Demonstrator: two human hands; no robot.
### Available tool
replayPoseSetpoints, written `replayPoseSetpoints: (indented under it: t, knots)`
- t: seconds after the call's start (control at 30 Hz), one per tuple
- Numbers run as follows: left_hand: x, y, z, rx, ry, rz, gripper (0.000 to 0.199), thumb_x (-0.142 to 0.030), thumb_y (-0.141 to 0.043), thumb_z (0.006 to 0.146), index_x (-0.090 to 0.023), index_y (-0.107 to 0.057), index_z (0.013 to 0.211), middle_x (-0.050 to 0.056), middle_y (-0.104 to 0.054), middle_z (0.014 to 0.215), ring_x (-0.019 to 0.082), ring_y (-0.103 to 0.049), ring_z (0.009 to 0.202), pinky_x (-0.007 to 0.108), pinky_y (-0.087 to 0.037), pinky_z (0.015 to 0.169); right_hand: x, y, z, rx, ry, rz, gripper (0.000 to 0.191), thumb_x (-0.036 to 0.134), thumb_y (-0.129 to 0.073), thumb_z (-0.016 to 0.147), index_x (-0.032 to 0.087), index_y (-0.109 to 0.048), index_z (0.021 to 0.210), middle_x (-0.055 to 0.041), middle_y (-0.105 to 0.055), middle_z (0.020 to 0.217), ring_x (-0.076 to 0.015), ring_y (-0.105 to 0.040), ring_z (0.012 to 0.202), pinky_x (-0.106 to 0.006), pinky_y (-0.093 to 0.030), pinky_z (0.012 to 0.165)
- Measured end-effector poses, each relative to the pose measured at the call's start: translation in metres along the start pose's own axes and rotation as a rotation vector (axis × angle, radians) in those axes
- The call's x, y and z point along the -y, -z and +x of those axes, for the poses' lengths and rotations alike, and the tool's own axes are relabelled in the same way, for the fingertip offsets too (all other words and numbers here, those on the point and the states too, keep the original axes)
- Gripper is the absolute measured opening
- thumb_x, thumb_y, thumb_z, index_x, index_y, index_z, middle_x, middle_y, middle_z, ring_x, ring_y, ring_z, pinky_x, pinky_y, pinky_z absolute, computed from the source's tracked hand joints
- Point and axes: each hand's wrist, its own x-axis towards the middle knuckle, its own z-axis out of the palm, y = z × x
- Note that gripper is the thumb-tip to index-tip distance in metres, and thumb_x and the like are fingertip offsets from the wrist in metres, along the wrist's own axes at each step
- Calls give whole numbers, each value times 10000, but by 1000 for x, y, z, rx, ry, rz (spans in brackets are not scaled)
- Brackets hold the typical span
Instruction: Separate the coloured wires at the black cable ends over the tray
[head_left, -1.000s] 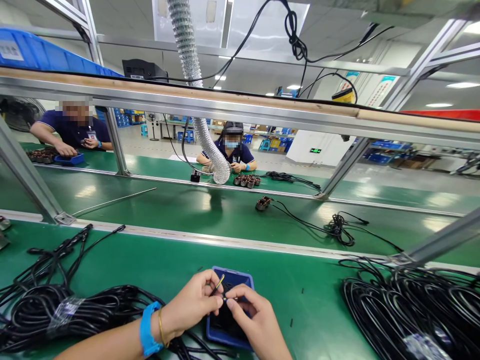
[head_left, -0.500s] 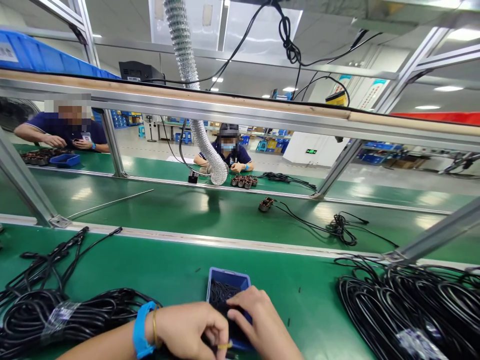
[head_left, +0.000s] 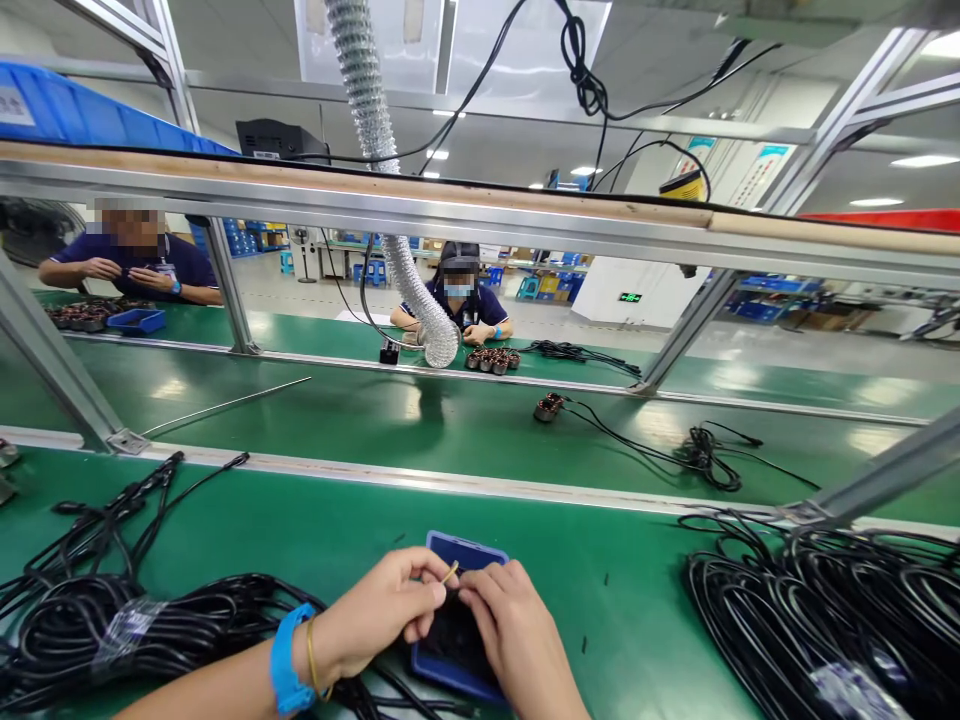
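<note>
My left hand (head_left: 386, 608), with a blue wristband (head_left: 289, 660), is closed in a pinch on a thin yellow wire end (head_left: 450, 572). My right hand (head_left: 521, 635) is closed too, its fingertips meeting the left ones beside the wire. What the right fingers pinch is mostly hidden; something small and dark shows there. Both hands are above a blue bin (head_left: 465, 548), whose small black pieces are largely covered by the fingers. Black cables (head_left: 397, 690) run beneath the left wrist.
Bundled black cables lie at left (head_left: 67, 640) and right (head_left: 810, 610). Small black bits (head_left: 584, 645) are scattered on the green bench. Past the metal rail sits a copper-wound coil (head_left: 548, 406) with its cable. A silver duct (head_left: 409, 270) hangs down. Two people work opposite.
My left hand has risen from the bin's near edge, bringing the yellow wire end up to my right fingertips. My right hand has drawn back from inside the bin and closed.
</note>
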Motion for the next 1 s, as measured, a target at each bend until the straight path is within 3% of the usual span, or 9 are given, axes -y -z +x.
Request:
replayPoseSetpoints:
  t: [0.17,0.3,0.43,1.0]
  knots:
    - [2,1,8,-107,14,-35,281,-415,-647,721,-165,-553,809,-70,-441,545,81,-370,494,217,-247,469,11,7,3,-114,120,264,155,161,-516,964,250,-634,917,-14,-650,824,-201,-572,788,-307,-467,713]
    - [0,0,7,-143,8,19,200,-356,-604,700,-162,-566,728,-67,-394,570,81,-315,523,238,-210,501,22,20,4,-258,27,468,143,177,-492,979,243,-590,898,0,-643,823,-170,-575,791,-260,-481,715]
    - [1,-1,7,-133,-9,23,164,-326,-586,683,-167,-548,701,-66,-371,588,92,-285,555,257,-193,526,22,28,4,-366,-3,466,122,179,-531,961,246,-593,879,16,-629,785,-155,-563,755,-237,-471,689]
    - [-4,-4,4,-127,-52,13,170,-326,-620,699,-170,-553,708,-67,-392,601,103,-301,585,257,-251,592,16,28,-2,-327,-12,429,107,190,-556,947,238,-616,873,-11,-650,790,-179,-596,754,-274,-500,688]
